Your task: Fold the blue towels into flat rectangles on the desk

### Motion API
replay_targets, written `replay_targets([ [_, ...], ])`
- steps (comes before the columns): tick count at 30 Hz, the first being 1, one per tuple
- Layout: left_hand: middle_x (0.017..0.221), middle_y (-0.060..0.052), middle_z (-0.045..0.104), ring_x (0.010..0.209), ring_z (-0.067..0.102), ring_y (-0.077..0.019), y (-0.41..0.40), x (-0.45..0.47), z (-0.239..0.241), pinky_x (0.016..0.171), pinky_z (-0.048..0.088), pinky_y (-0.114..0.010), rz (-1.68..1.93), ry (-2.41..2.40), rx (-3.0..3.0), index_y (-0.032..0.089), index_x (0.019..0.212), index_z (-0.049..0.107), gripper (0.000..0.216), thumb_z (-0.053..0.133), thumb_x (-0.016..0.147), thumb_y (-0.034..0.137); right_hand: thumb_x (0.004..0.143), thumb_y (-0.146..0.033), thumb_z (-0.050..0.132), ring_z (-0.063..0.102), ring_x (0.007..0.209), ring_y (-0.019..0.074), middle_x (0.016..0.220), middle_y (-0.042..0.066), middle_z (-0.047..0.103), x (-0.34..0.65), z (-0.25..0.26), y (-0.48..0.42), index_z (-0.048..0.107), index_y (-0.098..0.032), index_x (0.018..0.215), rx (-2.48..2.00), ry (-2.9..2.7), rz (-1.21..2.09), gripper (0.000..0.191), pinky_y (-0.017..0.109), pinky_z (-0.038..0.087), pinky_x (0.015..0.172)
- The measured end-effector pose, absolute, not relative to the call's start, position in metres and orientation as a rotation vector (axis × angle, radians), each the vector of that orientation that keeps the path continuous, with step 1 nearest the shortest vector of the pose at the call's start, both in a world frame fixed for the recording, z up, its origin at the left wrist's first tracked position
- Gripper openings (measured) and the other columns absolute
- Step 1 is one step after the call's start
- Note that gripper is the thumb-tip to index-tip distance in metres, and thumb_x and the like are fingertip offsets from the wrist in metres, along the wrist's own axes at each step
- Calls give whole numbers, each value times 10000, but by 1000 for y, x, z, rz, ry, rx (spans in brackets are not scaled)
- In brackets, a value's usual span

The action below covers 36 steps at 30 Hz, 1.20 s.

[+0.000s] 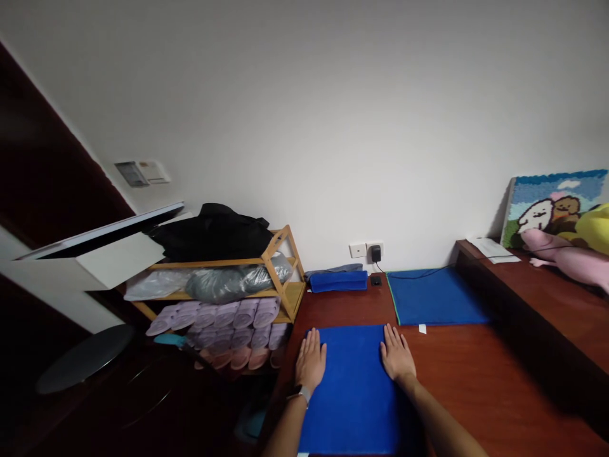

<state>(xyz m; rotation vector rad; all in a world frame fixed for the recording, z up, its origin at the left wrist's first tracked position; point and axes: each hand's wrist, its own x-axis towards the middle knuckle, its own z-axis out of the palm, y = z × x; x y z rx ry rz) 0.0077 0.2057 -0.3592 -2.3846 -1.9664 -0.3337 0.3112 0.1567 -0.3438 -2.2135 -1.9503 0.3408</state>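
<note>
A bright blue cloth (352,393) lies spread out flat on the reddish-brown wooden table (457,374). My left hand (311,362), with a watch (301,392) at the wrist, rests flat along the cloth's left edge, fingers pointing away from me. Opposite it, my right hand (397,354) lies flat at the right edge near the far corner. Both hands are open and hold nothing. Behind the cloth sits a folded blue cloth (339,281). To the right, a darker blue cloth (432,297) with a green edge lies flat.
Against the wall, a black adapter (375,252) is plugged in, its cable running right. A raised ledge (547,298) holds papers (495,249), a pink plush toy (571,260) and a picture (547,203). On the left stand a wooden shoe rack (283,279) with slippers and a round stool (85,358).
</note>
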Motion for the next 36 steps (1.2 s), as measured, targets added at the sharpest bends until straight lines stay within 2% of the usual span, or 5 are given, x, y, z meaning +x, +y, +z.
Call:
replay_targets([
  [4,1679,-83,369,1560,315,-230,202,95,-357,1285,271,-453,-427,-1664,-2653,178,1641,276,617,197,1089,441,1027,-373,154,149,1597,194,1719,29,187,311,-343,157,197,-105,1642,-2194,-1945,333,672,404,108,1295],
  [9,1679,-88,363,1561,311,-217,200,163,-360,1285,284,-433,-387,-1570,-2813,164,1629,306,634,174,1093,475,1021,-362,191,156,1596,196,1715,33,203,313,-347,159,238,-115,1636,-2185,-1932,335,665,405,111,1294],
  [16,1677,-123,347,1563,302,-255,201,46,-365,1285,268,-490,-291,-1904,-2543,129,1617,334,668,181,1088,508,1034,-373,174,152,1597,200,1721,42,198,313,-348,159,200,-114,1644,-2184,-1930,332,663,412,103,1295],
  [21,1693,-123,318,1566,295,-246,187,-38,-383,1278,281,-464,-332,-2020,-2377,115,1630,291,673,211,1082,499,1031,-380,173,154,1597,204,1721,41,198,313,-348,157,204,-108,1643,-2184,-1937,323,670,407,101,1295],
  [36,1703,-117,291,1573,274,-242,185,-39,-386,1277,271,-456,-329,-2013,-2362,124,1635,277,657,204,1080,466,1044,-416,154,153,1597,218,1719,46,199,298,-355,115,211,-126,1646,-2169,-1927,338,671,438,122,1295],
])
